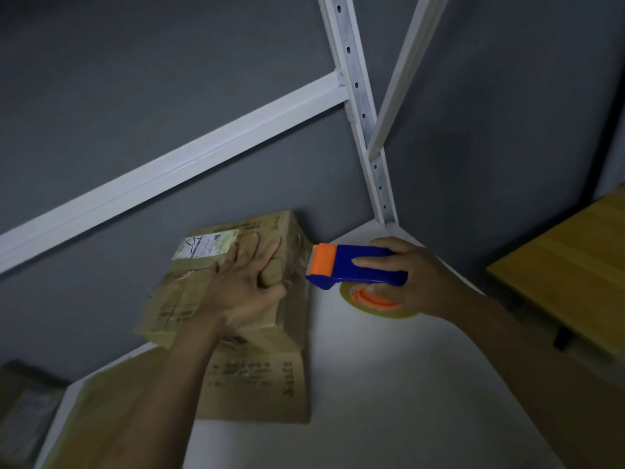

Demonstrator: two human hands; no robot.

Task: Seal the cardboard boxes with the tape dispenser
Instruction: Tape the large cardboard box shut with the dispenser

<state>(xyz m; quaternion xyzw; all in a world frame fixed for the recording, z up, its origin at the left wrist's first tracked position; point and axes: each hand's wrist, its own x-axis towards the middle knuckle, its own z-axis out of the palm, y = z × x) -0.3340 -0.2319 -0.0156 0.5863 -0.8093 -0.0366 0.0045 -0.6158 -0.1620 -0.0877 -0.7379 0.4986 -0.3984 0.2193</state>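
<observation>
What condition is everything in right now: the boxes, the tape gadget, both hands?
Small box: closed, stacked on the large box.
Large box: closed, lying flat underneath.
Tape dispenser: held, orange end at the small box's right edge.
Left hand: flat, pressing the small box's top.
Right hand: gripping the tape dispenser.

The left hand point(243, 286) lies flat on the box point(165, 302), fingers straight and spread toward 1 o'clock, forearm coming from 7 o'clock. The right hand point(416, 282), at its 3 o'clock, grips the dispenser point(338, 267), forearm coming from 4 o'clock.
</observation>
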